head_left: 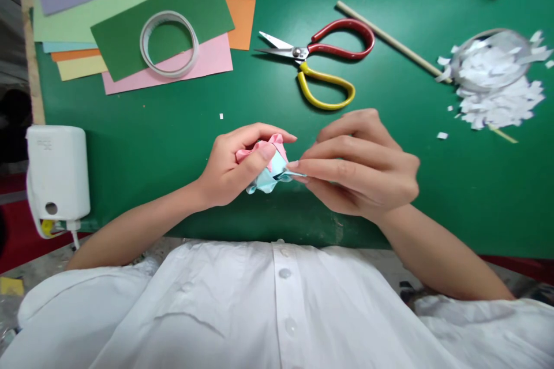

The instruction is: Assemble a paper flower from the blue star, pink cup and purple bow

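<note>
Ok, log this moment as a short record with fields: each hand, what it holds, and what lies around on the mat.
left hand: grip closed around a pink and light-blue folded paper piece
right hand: fingertips pinch the blue edge of the same piece
surface: green mat
behind the hands: red-and-yellow-handled scissors, blades shut
far left: roll of tape lying on a stack of coloured paper sheets
far right: wooden stick, pile of white paper scraps
left edge: white device

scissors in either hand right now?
No, the scissors lie on the green mat beyond both hands; the left hand and right hand hold a pink and blue paper piece.
</note>
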The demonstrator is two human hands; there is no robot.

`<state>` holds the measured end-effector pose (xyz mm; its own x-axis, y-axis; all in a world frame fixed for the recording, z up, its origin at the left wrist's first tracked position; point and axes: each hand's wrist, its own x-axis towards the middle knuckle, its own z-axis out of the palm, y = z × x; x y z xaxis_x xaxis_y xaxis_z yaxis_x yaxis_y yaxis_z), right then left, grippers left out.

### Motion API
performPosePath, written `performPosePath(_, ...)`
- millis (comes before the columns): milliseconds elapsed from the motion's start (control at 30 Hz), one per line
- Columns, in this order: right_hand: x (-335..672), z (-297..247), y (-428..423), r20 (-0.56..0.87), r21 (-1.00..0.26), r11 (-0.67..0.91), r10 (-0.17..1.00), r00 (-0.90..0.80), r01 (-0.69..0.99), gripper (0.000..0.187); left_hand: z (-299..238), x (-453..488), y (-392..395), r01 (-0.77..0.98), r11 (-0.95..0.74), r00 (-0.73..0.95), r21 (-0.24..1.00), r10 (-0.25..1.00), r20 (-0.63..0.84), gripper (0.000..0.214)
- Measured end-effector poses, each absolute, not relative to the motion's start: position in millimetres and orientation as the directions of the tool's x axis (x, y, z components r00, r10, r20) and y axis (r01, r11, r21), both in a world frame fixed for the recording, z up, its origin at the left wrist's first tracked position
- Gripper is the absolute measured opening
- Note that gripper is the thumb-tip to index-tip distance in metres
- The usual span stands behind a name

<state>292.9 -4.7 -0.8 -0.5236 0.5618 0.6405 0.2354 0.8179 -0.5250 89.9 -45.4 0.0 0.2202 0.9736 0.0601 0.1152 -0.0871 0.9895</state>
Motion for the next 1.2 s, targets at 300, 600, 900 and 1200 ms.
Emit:
performPosePath(300, 290.1, -2.0, -3.6, 0.644, -0.570, 0.807, 0.555, -0.527, 0.153, 0.014, -2.8, 87.1, -42.0, 0.168, -0.265, 0.306, 0.949, 0.929, 0.205, 0.039)
performPosePath(600, 283.9, -3.3, -8.5, 0.660, -0.624, 0.777, 0.578, -0.480, 0.079, 0.006, -5.2, 82.4, -36.6, 0.117, -0.325, 0.432, 0.938, 0.867, 0.247, 0.024)
performPosePath(900, 284.9, 4.6, -12.6, 0.626, -0.563, 0.808, 0.554, -0.550, 0.174, 0.011, -6.5, 82.8, -36.9, 0.096, -0.336, 0.439, 0.937, 0.859, 0.264, 0.026)
performPosePath(1200, 284.3, 4.0, -11.1, 0.657, -0.579, 0.808, 0.542, -0.523, 0.109, 0.009, -5.8, 84.0, -39.3, 0.122, -0.250, 0.391, 0.961, 0.902, 0.185, 0.032)
